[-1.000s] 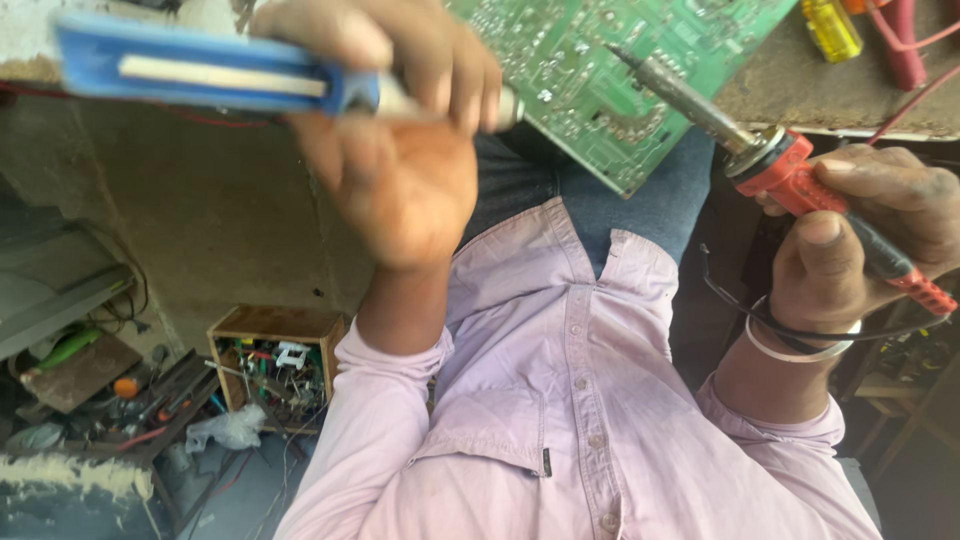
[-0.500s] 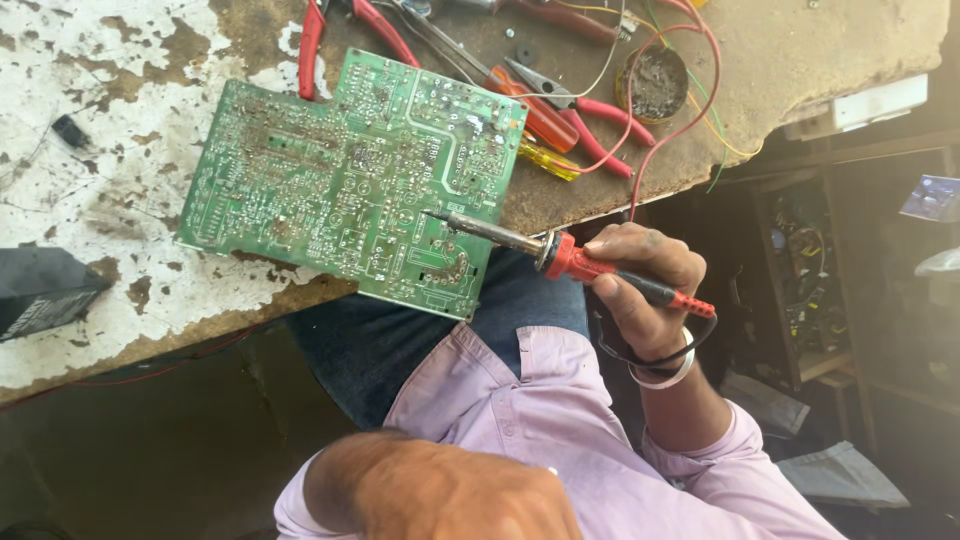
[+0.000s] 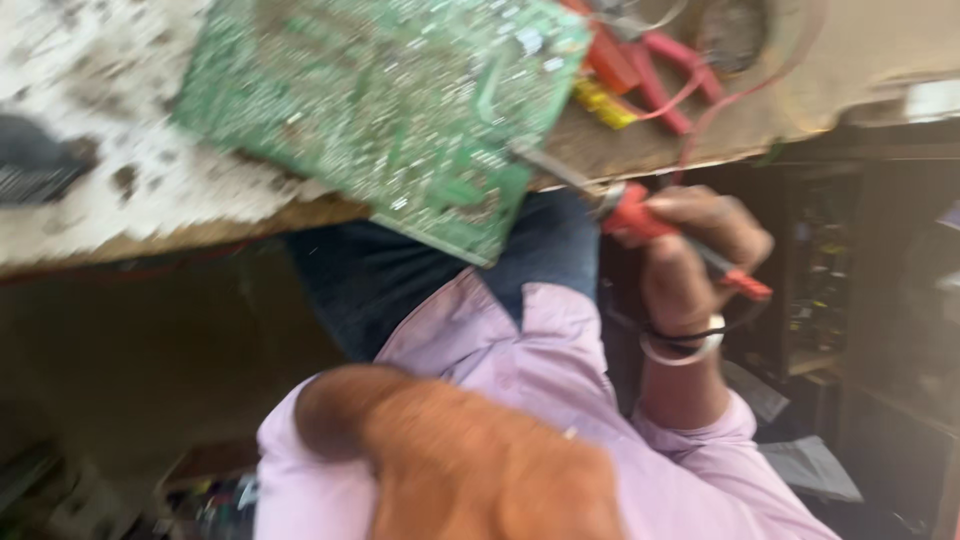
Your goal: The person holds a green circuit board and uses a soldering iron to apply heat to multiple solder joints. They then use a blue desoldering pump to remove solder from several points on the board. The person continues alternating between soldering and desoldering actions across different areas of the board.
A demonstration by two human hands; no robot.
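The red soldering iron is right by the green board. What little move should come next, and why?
Probably easing the soldering iron a touch further onto the green board. The right hand grips its red handle, and the metal tip sits at the board's near edge. The left hand is low and close to the camera, off the board. The picture is blurred.

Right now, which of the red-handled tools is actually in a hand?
The red-handled soldering iron, held by the right hand off the bench edge, its metal tip reaching the green circuit board. The red-handled pliers lie untouched on the bench.

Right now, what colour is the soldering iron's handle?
Red, on the soldering iron held in the right hand; only the head view shows it, blurred.
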